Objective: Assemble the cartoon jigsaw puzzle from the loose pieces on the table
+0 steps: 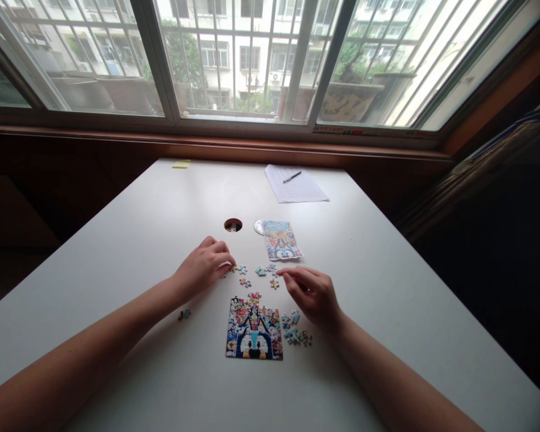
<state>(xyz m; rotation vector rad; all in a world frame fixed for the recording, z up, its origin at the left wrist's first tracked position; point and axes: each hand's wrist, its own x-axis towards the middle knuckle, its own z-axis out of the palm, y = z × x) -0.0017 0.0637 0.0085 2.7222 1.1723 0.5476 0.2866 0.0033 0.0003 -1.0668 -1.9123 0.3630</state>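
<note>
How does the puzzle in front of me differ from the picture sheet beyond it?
The puzzle shows jigsaw seams; the picture sheet is one whole piece. The puzzle's top edge is jagged and unfinished, while the picture sheet has lettering across its top. Both show a large blue face at the bottom with colourful figures above.

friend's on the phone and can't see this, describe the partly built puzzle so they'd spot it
Find the white table by the window. Between the forearms lies the partly built puzzle, a blue animal face along its bottom. Unlike smaller pieces near it, it forms one block; unlike the picture sheet beyond, its top edge is jagged.
</note>
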